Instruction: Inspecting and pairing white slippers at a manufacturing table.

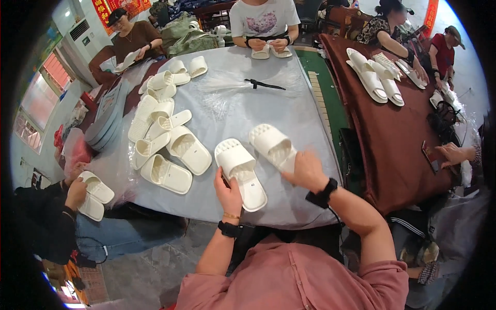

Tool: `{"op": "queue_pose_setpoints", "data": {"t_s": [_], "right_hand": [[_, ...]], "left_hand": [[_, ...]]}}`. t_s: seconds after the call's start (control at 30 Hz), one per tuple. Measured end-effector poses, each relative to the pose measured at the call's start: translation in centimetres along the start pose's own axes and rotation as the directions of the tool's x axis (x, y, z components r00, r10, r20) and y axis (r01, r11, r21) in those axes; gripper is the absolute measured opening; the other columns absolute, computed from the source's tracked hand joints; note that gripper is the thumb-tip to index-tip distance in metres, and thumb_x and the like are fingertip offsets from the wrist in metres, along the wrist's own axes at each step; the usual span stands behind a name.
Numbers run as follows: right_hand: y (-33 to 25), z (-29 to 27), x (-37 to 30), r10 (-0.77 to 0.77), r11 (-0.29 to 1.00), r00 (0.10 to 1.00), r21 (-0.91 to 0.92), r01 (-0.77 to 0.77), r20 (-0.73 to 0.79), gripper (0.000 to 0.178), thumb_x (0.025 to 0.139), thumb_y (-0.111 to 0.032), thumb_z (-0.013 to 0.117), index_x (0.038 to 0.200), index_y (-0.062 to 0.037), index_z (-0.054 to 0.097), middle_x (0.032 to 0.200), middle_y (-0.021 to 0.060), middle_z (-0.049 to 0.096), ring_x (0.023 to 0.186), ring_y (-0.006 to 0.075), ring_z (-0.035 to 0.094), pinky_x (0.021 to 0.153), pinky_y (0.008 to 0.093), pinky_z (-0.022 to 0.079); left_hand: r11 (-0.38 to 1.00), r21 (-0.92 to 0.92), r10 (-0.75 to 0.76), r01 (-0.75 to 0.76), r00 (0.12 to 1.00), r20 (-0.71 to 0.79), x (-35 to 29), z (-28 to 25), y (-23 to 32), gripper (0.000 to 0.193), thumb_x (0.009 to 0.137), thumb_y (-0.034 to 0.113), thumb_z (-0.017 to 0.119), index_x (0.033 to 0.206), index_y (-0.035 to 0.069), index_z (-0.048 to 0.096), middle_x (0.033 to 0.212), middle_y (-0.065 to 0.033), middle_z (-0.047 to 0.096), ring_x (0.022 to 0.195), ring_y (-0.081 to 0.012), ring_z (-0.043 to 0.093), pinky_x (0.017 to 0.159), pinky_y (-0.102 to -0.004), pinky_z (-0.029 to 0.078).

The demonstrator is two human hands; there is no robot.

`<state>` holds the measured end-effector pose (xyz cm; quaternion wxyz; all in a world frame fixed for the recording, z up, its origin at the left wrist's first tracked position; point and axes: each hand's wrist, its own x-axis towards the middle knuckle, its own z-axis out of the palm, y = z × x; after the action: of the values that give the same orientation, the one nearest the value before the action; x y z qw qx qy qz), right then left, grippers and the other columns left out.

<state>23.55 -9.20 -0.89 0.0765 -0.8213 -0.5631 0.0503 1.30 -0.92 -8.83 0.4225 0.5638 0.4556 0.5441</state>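
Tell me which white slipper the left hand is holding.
The left hand grips the slipper lying straight ahead, at its heel end. The right hand holds the other slipper, further right.

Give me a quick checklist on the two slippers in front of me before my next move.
1. Left hand on the near slipper: ok, it grips the heel end.
2. Right hand on the far slipper: ok, it covers the heel end.
3. Both slippers sole down on the table: ok.
4. Pair side by side, apart: ok, a gap shows between them.
5. Slipper pile clear of the pair: ok, it lies to the left.
6. Firmness of the right grip: cannot tell, the hand is blurred.
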Motion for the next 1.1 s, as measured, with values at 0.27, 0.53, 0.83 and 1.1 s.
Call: {"op": "queue_pose_setpoints", "data": {"t_s": [0.27, 0.53, 0.83, 1.1], "right_hand": [[4.6, -3.0, 1.3, 0.039, 0.989, 0.922, 0.118, -0.091, 0.384, 0.039, 0.08, -0.037, 0.065, 0.093, 0.0003, 0.067, 0.094, 0.0225, 0.066, 0.09, 0.0367, 0.063, 0.075, 0.0445, 0.051], [11.6, -0.1, 14.9, -0.109, 0.983, 0.977, 0.128, 0.134, -0.184, 0.036, 0.078, -0.023, 0.064, 0.1, 0.0059, 0.064, 0.105, 0.0269, 0.062, 0.114, 0.038, 0.052, 0.096, 0.0408, 0.043], [12.0, 2.6, 21.1, -0.03, 0.998, 0.999, 0.051, 0.032, -0.026, 0.03, 0.075, -0.014, 0.059, 0.097, 0.0071, 0.064, 0.112, 0.0245, 0.059, 0.103, 0.0383, 0.059, 0.091, 0.0416, 0.047], [12.4, 3.2, 17.6, -0.132, 0.989, 0.991, -0.073, 0.132, 0.001, 0.037, 0.078, -0.023, 0.062, 0.098, 0.0085, 0.064, 0.108, 0.0291, 0.058, 0.097, 0.0419, 0.06, 0.088, 0.0426, 0.049]], "left_hand": [[0.841, 0.411, 0.215, -0.352, 0.914, 0.343, -1.1, 0.6, 1.1, 0.046, 0.083, 0.009, 0.059, 0.125, -0.003, 0.048, 0.119, -0.0207, 0.053, 0.109, -0.0365, 0.051, 0.095, -0.0425, 0.039], [0.79, 0.457, 0.244, -0.408, 0.894, 0.375, -1.3, 1.0, 1.3, 0.045, 0.081, 0.01, 0.055, 0.125, -0.001, 0.049, 0.118, -0.0199, 0.055, 0.108, -0.0371, 0.05, 0.093, -0.0451, 0.039], [0.793, 0.467, 0.218, -0.393, 0.897, 0.385, -1.1, 0.9, 1.9, 0.045, 0.079, 0.008, 0.056, 0.123, 0.0, 0.051, 0.116, -0.0177, 0.056, 0.105, -0.0361, 0.051, 0.091, -0.045, 0.04], [0.785, 0.469, 0.254, -0.405, 0.901, 0.353, -1.4, 0.8, 1.5, 0.045, 0.079, 0.009, 0.057, 0.122, 0.001, 0.051, 0.115, -0.0161, 0.057, 0.105, -0.0351, 0.052, 0.091, -0.0445, 0.04]]}}
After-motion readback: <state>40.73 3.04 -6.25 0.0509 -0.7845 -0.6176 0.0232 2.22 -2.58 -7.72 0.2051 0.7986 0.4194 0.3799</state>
